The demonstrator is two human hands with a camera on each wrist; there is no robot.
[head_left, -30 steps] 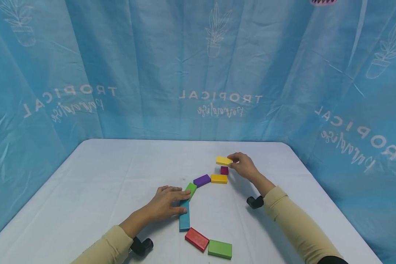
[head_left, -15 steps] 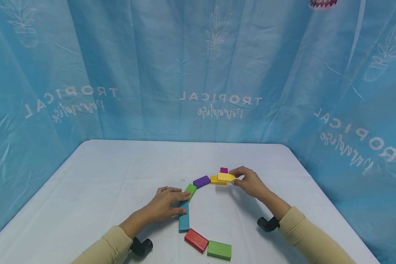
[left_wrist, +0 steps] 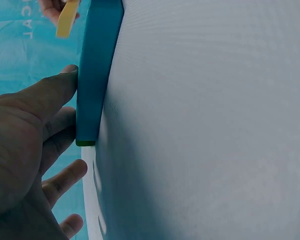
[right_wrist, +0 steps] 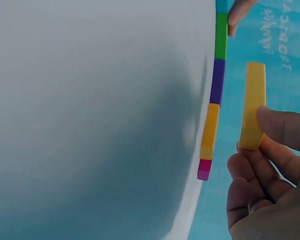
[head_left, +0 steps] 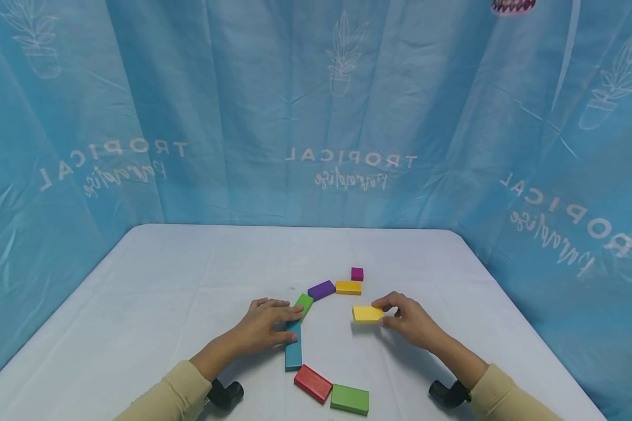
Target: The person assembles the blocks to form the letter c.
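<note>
My right hand (head_left: 412, 321) pinches a yellow block (head_left: 367, 314) by its right end, between thumb and fingers, above the table right of the curve of blocks. In the right wrist view the held yellow block (right_wrist: 254, 100) stands apart from the row. My left hand (head_left: 265, 326) rests with extended fingers on the teal block (head_left: 294, 351) and the green block (head_left: 305, 303) beyond it. In the left wrist view, thumb and fingertips touch the teal block (left_wrist: 99, 70). A purple block (head_left: 322, 290), an orange-yellow block (head_left: 349, 287) and a small magenta block (head_left: 357, 273) continue the curve.
A red block (head_left: 313, 383) and a second green block (head_left: 350, 399) carry the curve on at the near end. The white-covered table (head_left: 189, 263) is backed by a blue printed curtain (head_left: 253, 117) on three sides.
My right hand carries the yellow block toward me from behind the magenta block, past the orange-yellow block, to the right of the curve. The left hand stays in place.
</note>
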